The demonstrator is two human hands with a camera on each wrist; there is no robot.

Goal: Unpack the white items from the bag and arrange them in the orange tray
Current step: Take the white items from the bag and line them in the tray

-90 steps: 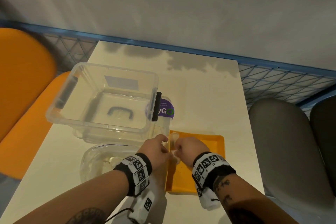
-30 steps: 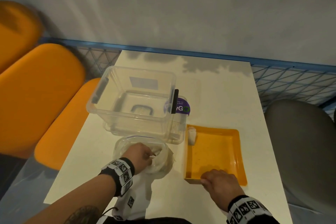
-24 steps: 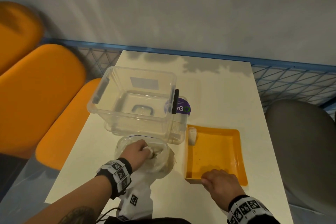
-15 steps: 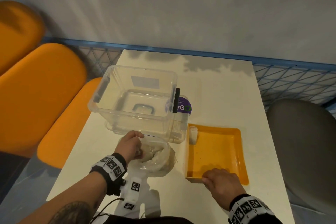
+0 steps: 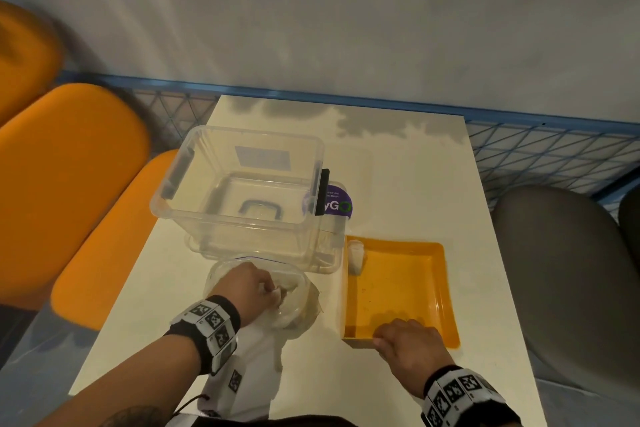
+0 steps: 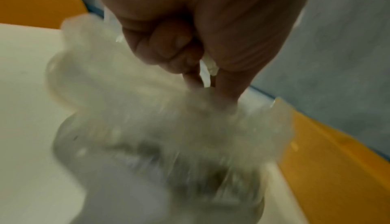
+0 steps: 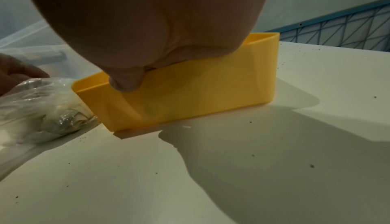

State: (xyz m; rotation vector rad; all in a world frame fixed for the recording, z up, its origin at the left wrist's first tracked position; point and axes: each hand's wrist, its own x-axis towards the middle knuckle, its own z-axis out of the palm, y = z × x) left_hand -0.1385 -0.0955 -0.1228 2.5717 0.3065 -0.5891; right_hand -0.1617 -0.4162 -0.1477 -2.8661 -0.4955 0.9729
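Observation:
The clear plastic bag (image 5: 299,310) lies open on the white table, left of the orange tray (image 5: 398,291). My left hand (image 5: 272,291) is inside the bag's mouth. In the left wrist view its thumb and fingers (image 6: 230,84) pinch a small white item (image 6: 207,69) above the crumpled bag (image 6: 147,119). One white item (image 5: 355,255) lies in the tray's far left corner. My right hand (image 5: 389,334) grips the tray's near rim, with the thumb (image 7: 126,80) on the outer wall of the tray (image 7: 211,90) and the fingers hidden inside it.
A large clear plastic bin (image 5: 242,191) stands just behind the bag and touches the tray's far left corner. A purple label (image 5: 337,206) shows at its right side. Orange seats (image 5: 69,184) are on the left and a grey chair (image 5: 561,270) on the right.
Three seconds ago both hands were at the tray's far left corner. My left hand then went into the bag and shifted from its far rim back inside; the right hand stays on the tray.

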